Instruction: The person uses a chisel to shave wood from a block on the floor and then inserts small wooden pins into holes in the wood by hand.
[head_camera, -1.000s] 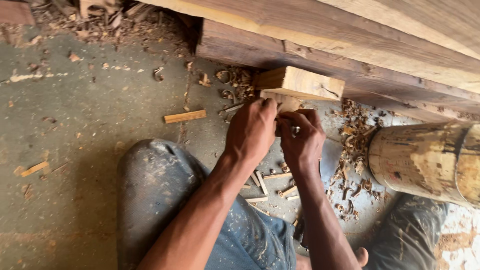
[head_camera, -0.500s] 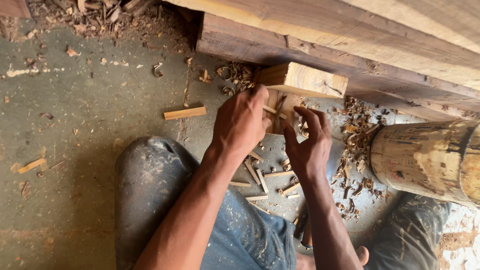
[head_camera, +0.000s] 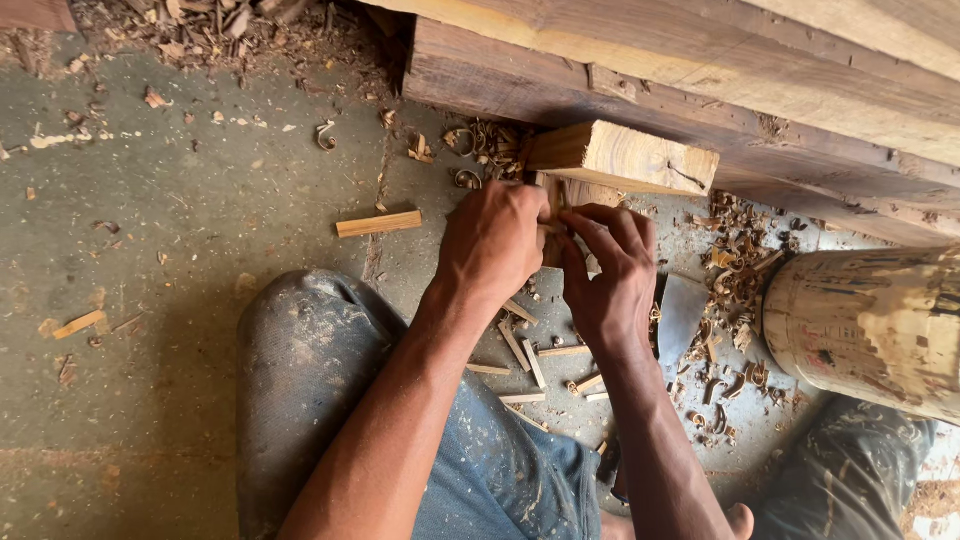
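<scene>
Where hands meet, block (beam-side), chips.

A dusty grey-green concrete floor fills the left of the frame, strewn with wood shavings and small offcuts. Heavy timber beams run diagonally across the top, and a rough round log lies at the right edge. The light is soft, even daylight.
</scene>
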